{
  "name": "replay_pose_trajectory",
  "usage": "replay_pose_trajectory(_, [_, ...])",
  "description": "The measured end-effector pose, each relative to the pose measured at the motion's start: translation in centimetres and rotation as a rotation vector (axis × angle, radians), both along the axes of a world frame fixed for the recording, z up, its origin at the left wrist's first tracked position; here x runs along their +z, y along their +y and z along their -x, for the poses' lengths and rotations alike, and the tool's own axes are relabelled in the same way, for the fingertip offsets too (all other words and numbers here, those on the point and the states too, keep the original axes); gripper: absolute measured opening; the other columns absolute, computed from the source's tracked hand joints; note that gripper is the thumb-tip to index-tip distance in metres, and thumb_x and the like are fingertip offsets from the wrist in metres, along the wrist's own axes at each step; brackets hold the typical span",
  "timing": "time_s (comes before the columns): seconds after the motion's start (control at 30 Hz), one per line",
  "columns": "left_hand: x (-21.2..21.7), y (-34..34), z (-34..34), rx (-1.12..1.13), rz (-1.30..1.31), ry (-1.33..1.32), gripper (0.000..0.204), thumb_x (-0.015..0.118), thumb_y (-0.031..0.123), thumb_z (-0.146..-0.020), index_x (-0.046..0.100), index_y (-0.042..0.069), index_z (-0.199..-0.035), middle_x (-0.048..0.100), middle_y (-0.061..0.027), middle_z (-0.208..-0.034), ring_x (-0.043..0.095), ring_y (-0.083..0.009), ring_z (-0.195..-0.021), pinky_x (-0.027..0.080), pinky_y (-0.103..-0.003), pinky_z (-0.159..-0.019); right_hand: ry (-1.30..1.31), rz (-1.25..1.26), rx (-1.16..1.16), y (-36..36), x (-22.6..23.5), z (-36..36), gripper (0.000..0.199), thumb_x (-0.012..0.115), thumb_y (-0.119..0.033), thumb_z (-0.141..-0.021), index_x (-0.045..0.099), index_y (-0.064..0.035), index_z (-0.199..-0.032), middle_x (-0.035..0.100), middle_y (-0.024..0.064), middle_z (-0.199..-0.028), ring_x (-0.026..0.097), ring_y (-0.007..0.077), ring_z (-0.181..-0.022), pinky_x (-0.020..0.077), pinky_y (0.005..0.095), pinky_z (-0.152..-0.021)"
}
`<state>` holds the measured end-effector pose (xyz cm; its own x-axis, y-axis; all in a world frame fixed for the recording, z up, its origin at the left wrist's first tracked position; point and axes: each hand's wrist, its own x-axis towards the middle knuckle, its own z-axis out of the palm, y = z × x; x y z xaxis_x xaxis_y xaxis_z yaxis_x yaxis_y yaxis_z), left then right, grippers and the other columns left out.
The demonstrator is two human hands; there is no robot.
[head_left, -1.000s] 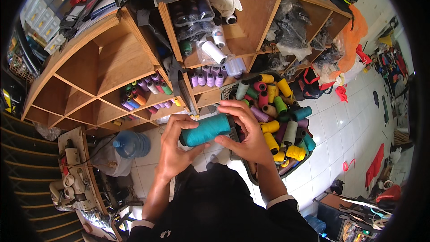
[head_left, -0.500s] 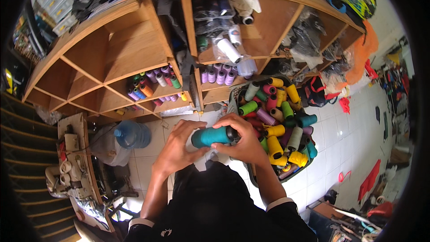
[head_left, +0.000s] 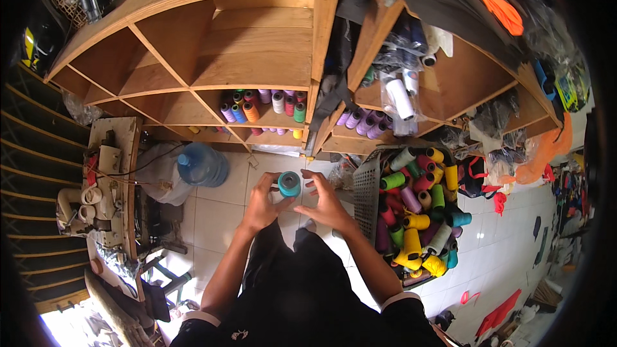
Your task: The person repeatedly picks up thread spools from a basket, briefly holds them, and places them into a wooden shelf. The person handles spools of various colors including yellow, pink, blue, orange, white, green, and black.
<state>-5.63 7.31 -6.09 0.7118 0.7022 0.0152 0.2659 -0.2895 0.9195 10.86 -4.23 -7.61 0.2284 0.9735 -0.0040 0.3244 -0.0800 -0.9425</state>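
A teal thread spool [head_left: 289, 186] stands nearly on end in front of my body, its round end facing up. My left hand [head_left: 261, 207] is closed around the spool's left side. On the other side my right hand [head_left: 326, 204] is apart from it, its thumb and fingers spread and nothing between them. To the right, a grey plastic basket [head_left: 367, 196] is heaped with thread spools in yellow, green, pink, purple and teal.
A wooden shelf unit [head_left: 257, 77] spans the front, with thread spools [head_left: 250, 113] in its lower compartments. A blue water jug [head_left: 203, 166] stands on the tiled floor at left, near a sewing machine [head_left: 96, 199]. Red cloth [head_left: 499, 313] lies at far right.
The teal spool has turned from lying sideways to nearly upright. My right hand has let go of it and opened. The view has swung left, so the basket appears farther right.
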Motion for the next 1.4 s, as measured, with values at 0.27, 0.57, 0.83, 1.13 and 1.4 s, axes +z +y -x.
replay_pose_trajectory(0.27, [-7.3,8.4,-1.3,0.107,0.016,-0.023,0.052,0.079,0.004,-0.07,0.059,0.0,-0.117,0.061,-0.0164,-0.113,0.065,-0.0302,-0.099,0.055,-0.038,-0.084,-0.033,-0.028,-0.203,10.4,-8.7,2.1,0.049,0.076,-0.007,-0.075,0.054,-0.0056,-0.119,0.058,0.0113,-0.113,0.058,0.0284,-0.102,0.0484,0.0373,-0.083])
replay_pose_trajectory(0.57, [-16.7,18.1,-3.6,0.199,0.088,0.173,0.059,0.077,0.016,-0.076,0.052,0.003,-0.127,0.059,-0.0174,-0.119,0.06,-0.0325,-0.112,0.05,-0.043,-0.089,-0.178,-0.044,-0.371,21.6,-18.2,1.1,0.046,0.072,-0.004,-0.077,0.051,-0.0007,-0.118,0.057,0.0193,-0.11,0.057,0.0373,-0.104,0.0474,0.043,-0.087])
replay_pose_trajectory(0.83, [-23.3,21.7,-3.8,-0.049,-0.042,0.282,0.054,0.057,0.008,-0.087,0.04,0.003,-0.138,0.049,-0.0232,-0.136,0.047,-0.0401,-0.126,0.041,-0.046,-0.103,-0.306,0.045,-0.515,26.7,-23.7,0.4,0.051,0.074,-0.007,-0.077,0.049,0.0024,-0.12,0.055,0.0249,-0.114,0.055,0.0419,-0.106,0.0469,0.0449,-0.09])
replay_pose_trajectory(1.13, [-25.3,22.9,-3.5,-0.146,-0.177,0.291,0.063,0.05,0.002,-0.085,0.033,0.007,-0.145,0.04,-0.0195,-0.147,0.041,-0.039,-0.131,0.039,-0.048,-0.106,-0.364,-0.063,-0.584,27.1,-25.7,1.0,0.053,0.069,-0.005,-0.079,0.048,0.0031,-0.127,0.053,0.0261,-0.122,0.052,0.0428,-0.113,0.0435,0.0478,-0.096])
replay_pose_trajectory(1.4, [-21.8,22.2,-3.9,-0.248,-0.363,0.588,0.078,0.057,0.001,-0.075,0.03,0.007,-0.149,0.031,-0.0128,-0.154,0.049,-0.0346,-0.121,0.045,-0.05,-0.095,-0.802,0.093,-0.21,24.3,-23.1,0.8,0.059,0.067,-0.006,-0.072,0.056,-0.0079,-0.13,0.05,0.0154,-0.132,0.045,0.0353,-0.123,0.0406,0.0463,-0.1])
